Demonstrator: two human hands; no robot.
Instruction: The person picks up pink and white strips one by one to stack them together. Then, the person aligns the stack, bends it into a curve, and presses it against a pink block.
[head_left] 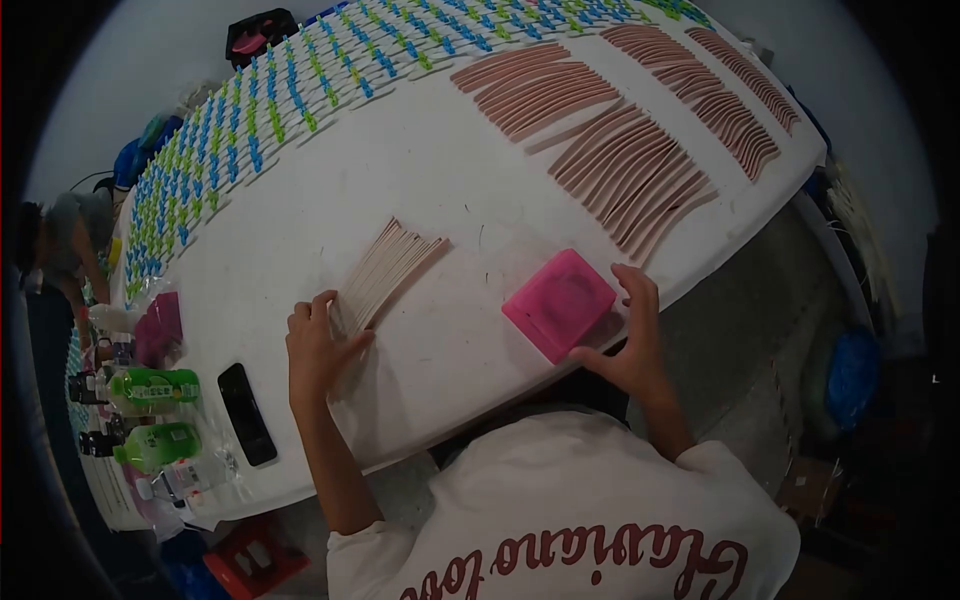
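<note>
My left hand (pixel 322 350) is closed around the near end of a bundle of thin pale pink strips (pixel 392 268), thumb on one side and fingers on the other. The strips fan out slightly toward their far end over the white table. A bright pink block (pixel 560 303) with a darker, smudged top sits near the table's front edge. Beside its right side is my right hand (pixel 635 335), open, with thumb and fingers spread wide and the tips close to the block's edges.
Rows of similar pink strips (pixel 635 175) lie at the back right of the white table (pixel 420 370). Many blue and green clips (pixel 255 115) line the far edge. A black phone (pixel 246 413), green bottles (pixel 165 445) and a red stool (pixel 255 560) are at left. Another person (pixel 80 235) is at far left.
</note>
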